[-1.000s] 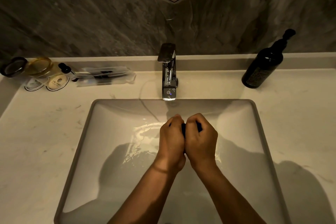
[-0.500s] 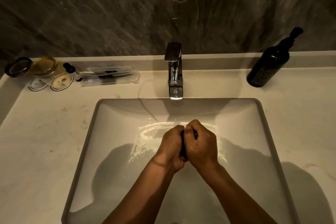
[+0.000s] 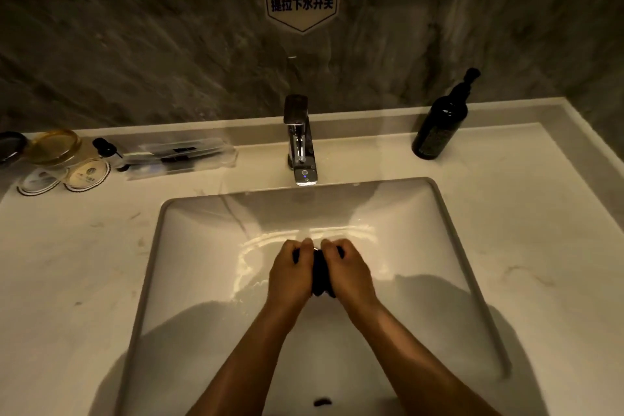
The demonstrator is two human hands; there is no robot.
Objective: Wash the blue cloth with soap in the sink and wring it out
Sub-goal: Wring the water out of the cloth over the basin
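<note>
Dark blue bunched cloth (image 3: pixel 320 275) sits clamped between the left hand (image 3: pixel 292 272) and right hand (image 3: pixel 347 272), held together over the white rectangular ceramic sink (image 3: pixel 449 230). White wall sign (image 3: pixel 301 7) above the chrome faucet (image 3: pixel 300 142) reads "提拉下水开关". Dark glass pump bottle's (image 3: pixel 440 121) label is illegible.

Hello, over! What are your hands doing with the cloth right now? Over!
Left hand and right hand both grip the cloth, bunched dark between them. Held over the sink. Nothing in the way.
</note>
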